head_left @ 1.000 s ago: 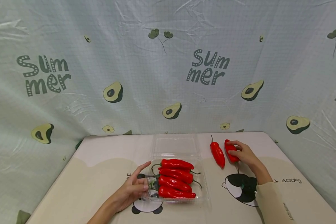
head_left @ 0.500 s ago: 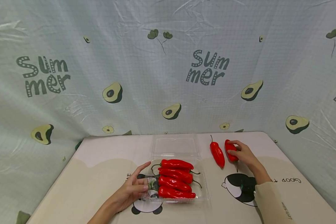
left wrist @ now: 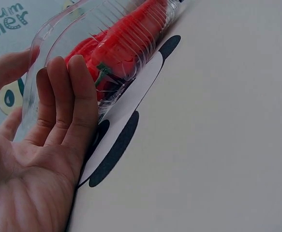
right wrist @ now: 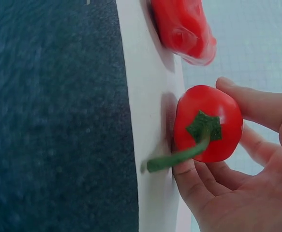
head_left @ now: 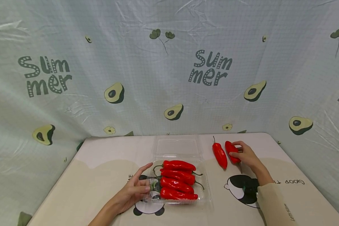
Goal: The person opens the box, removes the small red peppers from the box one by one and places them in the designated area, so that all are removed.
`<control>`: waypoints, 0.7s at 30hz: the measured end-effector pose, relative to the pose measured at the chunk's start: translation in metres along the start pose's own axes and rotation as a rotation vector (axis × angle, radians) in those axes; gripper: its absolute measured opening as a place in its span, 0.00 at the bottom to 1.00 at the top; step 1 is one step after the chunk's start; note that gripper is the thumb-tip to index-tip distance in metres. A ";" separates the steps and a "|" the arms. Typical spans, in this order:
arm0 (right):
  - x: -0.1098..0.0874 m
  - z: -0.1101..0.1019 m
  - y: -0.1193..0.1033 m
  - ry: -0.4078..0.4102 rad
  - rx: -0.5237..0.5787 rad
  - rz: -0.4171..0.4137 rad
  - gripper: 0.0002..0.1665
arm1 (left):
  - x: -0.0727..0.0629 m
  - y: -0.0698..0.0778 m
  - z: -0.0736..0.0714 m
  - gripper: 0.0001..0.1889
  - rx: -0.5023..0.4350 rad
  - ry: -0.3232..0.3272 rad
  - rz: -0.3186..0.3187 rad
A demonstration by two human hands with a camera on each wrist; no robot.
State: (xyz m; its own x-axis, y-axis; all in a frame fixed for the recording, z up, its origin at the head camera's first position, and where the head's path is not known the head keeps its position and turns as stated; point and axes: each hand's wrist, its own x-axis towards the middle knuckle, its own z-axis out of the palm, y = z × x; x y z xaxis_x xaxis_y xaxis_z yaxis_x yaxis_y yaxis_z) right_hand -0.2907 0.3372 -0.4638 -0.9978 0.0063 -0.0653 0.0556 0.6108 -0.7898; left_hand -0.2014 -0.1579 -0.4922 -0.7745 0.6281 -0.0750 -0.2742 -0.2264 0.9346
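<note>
My left hand (head_left: pixel 131 191) holds the left edge of a clear plastic clamshell box (head_left: pixel 204 188). Its thumb meets the rim and several fingers (left wrist: pixel 85 79) lie against the outer wall; one finger points away. Four-sided and lidded, the box holds several red peppers (head_left: pixel 176 185) lying side by side, stems outward. To its right, my right hand (head_left: pixel 247 157) grips another red pepper (head_left: pixel 230 147) between thumb and fingers. In the right wrist view that pepper (right wrist: pixel 213 99) shows its green stem toward the camera, close over the table. Beside it lies a loose red pepper (head_left: pixel 219 156).
The box's lid (head_left: pixel 176 147) lies folded back, away from me. A table mat (head_left: pixel 101 172) with panda prints carries everything. Behind and around the table hangs a pale curtain (head_left: pixel 147 72) printed with avocados.
My right hand stays near the same spot while the gripped pepper tilts slightly, its far end shifting left. The left hand, the box and the loose pepper keep their places.
</note>
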 end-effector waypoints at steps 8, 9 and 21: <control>0.000 0.000 0.000 0.016 -0.021 0.010 0.37 | 0.000 -0.001 0.000 0.46 -0.003 -0.007 0.007; 0.000 0.000 0.000 0.018 -0.025 0.012 0.37 | 0.000 -0.001 0.000 0.46 -0.004 -0.007 0.007; -0.001 -0.003 0.000 0.031 -0.077 0.038 0.37 | 0.000 -0.002 0.000 0.46 -0.019 -0.012 0.008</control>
State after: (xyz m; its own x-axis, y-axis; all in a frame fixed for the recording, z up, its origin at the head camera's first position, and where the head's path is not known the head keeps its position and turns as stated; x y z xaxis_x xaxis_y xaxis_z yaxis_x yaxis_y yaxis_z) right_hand -0.2897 0.3393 -0.4619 -0.9957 0.0545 -0.0744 0.0917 0.6690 -0.7375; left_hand -0.2008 -0.1573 -0.4937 -0.7699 0.6349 -0.0636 -0.2789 -0.2452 0.9285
